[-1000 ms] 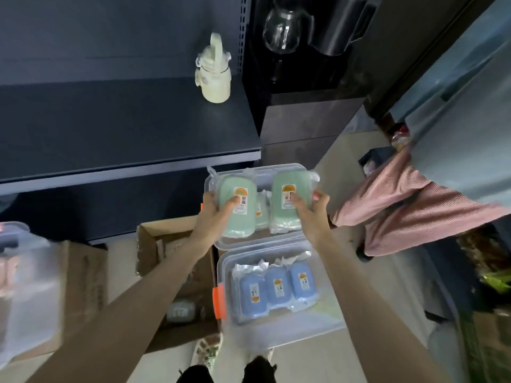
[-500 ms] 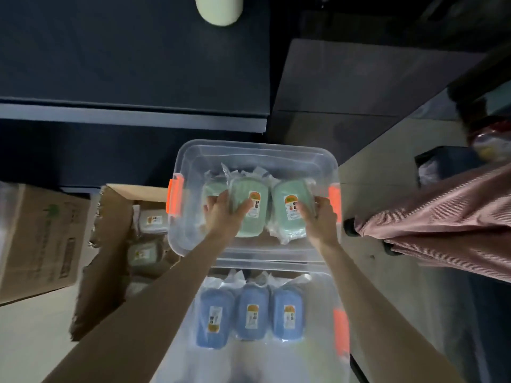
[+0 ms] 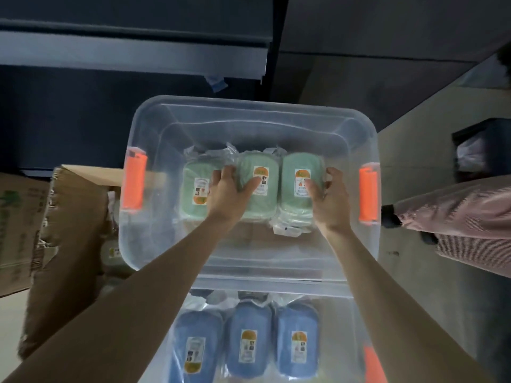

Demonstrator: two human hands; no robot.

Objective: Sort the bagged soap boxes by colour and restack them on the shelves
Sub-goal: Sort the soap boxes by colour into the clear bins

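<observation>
Inside the clear bin [image 3: 249, 102], left hand [image 3: 229, 194] wrapped round middle green soap box [image 3: 265, 205], right hand [image 3: 330, 200] round rightmost box [image 3: 289, 201].

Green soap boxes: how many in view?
3, in a row in the clear bin: left box unheld, middle box in the left hand, right box in the right hand. Others may hide underneath.

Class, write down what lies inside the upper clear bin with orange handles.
Three bagged green soap boxes in a row; the left hand grips the middle one, the right hand the right one. Anything beneath them is covered.
</observation>
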